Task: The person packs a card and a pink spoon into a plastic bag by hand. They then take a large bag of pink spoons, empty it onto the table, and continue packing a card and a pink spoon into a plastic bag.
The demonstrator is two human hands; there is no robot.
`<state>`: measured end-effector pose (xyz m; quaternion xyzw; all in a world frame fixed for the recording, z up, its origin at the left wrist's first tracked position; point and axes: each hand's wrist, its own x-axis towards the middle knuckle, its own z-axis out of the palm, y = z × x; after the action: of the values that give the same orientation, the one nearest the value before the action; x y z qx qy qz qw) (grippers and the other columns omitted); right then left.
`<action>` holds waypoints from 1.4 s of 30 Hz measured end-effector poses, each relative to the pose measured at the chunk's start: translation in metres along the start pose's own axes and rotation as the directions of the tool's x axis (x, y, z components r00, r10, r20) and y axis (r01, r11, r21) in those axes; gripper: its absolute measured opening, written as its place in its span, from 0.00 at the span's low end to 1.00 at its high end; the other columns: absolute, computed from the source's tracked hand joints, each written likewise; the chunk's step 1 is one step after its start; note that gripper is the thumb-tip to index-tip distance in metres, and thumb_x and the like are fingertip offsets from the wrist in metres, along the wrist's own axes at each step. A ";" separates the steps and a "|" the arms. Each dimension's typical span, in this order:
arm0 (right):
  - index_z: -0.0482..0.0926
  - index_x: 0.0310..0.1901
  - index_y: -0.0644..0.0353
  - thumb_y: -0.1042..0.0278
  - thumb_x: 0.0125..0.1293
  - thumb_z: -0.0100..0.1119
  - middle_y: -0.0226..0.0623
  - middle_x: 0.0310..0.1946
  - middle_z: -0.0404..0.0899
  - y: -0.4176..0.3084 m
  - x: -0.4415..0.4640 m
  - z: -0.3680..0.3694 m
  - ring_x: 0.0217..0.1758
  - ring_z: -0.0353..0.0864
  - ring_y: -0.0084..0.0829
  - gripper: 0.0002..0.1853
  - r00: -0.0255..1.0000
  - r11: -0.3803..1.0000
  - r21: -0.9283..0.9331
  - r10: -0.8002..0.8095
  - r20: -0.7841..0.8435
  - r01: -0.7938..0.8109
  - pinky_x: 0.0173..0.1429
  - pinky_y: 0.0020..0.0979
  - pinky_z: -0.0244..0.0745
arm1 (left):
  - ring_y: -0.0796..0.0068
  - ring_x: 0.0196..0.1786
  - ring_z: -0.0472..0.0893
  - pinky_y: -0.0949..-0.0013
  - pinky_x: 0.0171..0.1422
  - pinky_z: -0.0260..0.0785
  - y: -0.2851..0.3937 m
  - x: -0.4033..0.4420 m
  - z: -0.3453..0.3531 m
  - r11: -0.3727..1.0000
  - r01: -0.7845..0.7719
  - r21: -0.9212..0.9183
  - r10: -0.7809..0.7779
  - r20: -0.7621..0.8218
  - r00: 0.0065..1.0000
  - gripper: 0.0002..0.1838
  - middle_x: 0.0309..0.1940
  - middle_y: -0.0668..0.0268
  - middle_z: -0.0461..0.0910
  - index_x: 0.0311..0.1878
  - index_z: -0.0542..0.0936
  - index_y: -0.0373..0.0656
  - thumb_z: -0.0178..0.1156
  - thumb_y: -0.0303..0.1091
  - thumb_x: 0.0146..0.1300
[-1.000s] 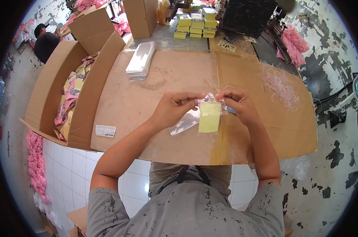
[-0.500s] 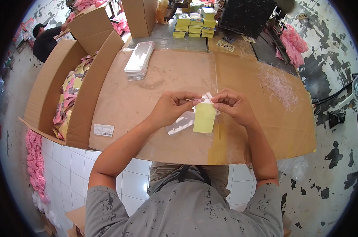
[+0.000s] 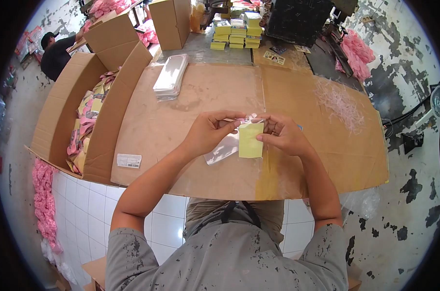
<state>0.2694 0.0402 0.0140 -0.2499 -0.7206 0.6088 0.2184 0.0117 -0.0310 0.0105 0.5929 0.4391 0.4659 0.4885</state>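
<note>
Both hands meet over the middle of a cardboard sheet point(image 3: 205, 179). My left hand point(image 3: 210, 131) is closed in a pinch at the upper left corner of a clear plastic bag point(image 3: 223, 151) that slants down to the left. Between the hands hangs a plain yellow card point(image 3: 249, 145), with some whitish-pink material along its top edge. My right hand point(image 3: 287, 137) grips the card's right side, its thumb on the front and its fingers behind the top. Whether the card lies inside the bag or in front of it, I cannot tell.
A stack of clear plastic bags point(image 3: 171, 75) lies at the back left. On the left, an open carton point(image 3: 106, 114) holds many pink and yellow pieces. Stacks of yellow cards point(image 3: 237, 36) stand at the back; plastic shreds point(image 3: 336, 104) lie right. A person point(image 3: 56, 58) is at far left.
My right thumb has moved down from the card's top corner onto its right side. The card has risen slightly. My left hand keeps its pinch.
</note>
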 end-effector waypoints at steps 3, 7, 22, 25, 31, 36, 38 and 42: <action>0.75 0.65 0.69 0.82 0.69 0.65 0.40 0.55 0.83 -0.006 -0.001 -0.001 0.58 0.83 0.27 0.23 0.999 0.999 0.037 -0.017 -0.027 0.018 0.59 0.29 0.79 | 0.81 0.46 0.86 0.75 0.51 0.80 0.011 -0.003 0.015 0.957 -0.123 -0.265 0.089 -0.134 0.987 0.19 0.46 0.64 0.88 0.64 0.80 0.34 0.65 0.31 0.74; 0.73 0.67 0.68 0.81 0.70 0.65 0.38 0.51 0.84 -0.011 -0.003 0.003 0.54 0.83 0.25 0.25 0.991 0.988 0.093 -0.120 -0.058 0.125 0.58 0.29 0.79 | 0.80 0.46 0.86 0.74 0.48 0.81 0.011 -0.007 0.007 0.987 0.005 -0.159 0.015 0.122 0.992 0.19 0.47 0.63 0.87 0.63 0.78 0.31 0.65 0.30 0.74; 0.78 0.63 0.61 0.68 0.67 0.67 0.41 0.44 0.85 -0.038 -0.084 0.015 0.50 0.84 0.43 0.23 0.978 0.765 -0.640 -0.182 -0.101 0.076 0.58 0.39 0.78 | 0.69 0.63 0.82 0.66 0.65 0.76 0.001 -0.135 -0.189 0.891 -0.391 -0.232 0.033 -0.826 0.563 0.27 0.60 0.61 0.83 0.71 0.71 0.35 0.50 0.48 0.82; 0.79 0.62 0.61 0.67 0.67 0.67 0.44 0.53 0.83 -0.019 -0.116 0.024 0.58 0.81 0.47 0.22 0.935 0.725 -0.688 -0.229 -0.272 -0.023 0.63 0.43 0.76 | 0.61 0.72 0.77 0.62 0.76 0.67 0.018 -0.160 -0.195 0.788 -0.510 -0.345 -0.031 -0.849 0.527 0.32 0.67 0.58 0.79 0.74 0.67 0.33 0.47 0.51 0.83; 0.77 0.65 0.62 0.63 0.69 0.66 0.46 0.70 0.73 0.008 -0.155 0.037 0.75 0.69 0.49 0.25 0.627 0.617 -0.701 -0.398 -0.670 -0.357 0.77 0.48 0.63 | 0.53 0.73 0.75 0.55 0.77 0.65 -0.020 -0.170 -0.111 0.584 0.334 0.740 0.301 -0.580 0.757 0.27 0.69 0.54 0.77 0.71 0.74 0.38 0.63 0.36 0.72; 0.78 0.64 0.63 0.60 0.69 0.65 0.46 0.73 0.71 0.025 -0.172 0.029 0.79 0.66 0.49 0.25 0.741 0.612 -0.686 -0.232 -0.630 -0.392 0.81 0.49 0.58 | 0.53 0.66 0.79 0.56 0.72 0.68 -0.018 -0.157 -0.099 0.525 0.374 0.764 0.299 -0.577 0.760 0.22 0.63 0.55 0.81 0.65 0.80 0.38 0.65 0.28 0.68; 0.80 0.62 0.63 0.61 0.69 0.66 0.45 0.71 0.73 0.017 -0.175 0.022 0.78 0.67 0.49 0.23 0.780 0.590 -0.714 -0.215 -0.588 -0.376 0.81 0.50 0.59 | 0.55 0.66 0.79 0.58 0.72 0.70 -0.018 -0.158 -0.106 0.600 0.338 0.726 0.236 -0.563 0.792 0.21 0.63 0.55 0.81 0.63 0.81 0.37 0.64 0.27 0.67; 0.82 0.57 0.61 0.61 0.67 0.69 0.43 0.65 0.79 -0.009 -0.194 -0.026 0.76 0.70 0.48 0.20 0.894 0.498 -0.826 -0.193 -0.404 -0.265 0.80 0.51 0.61 | 0.57 0.65 0.80 0.59 0.72 0.70 -0.014 -0.154 -0.104 0.619 0.318 0.718 0.241 -0.559 0.793 0.18 0.62 0.56 0.81 0.60 0.82 0.36 0.64 0.27 0.68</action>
<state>0.4358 -0.0626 0.0247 -0.4727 -0.8508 0.0950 0.2090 -0.1187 -0.1621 -0.0135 0.5518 0.7425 0.3791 0.0218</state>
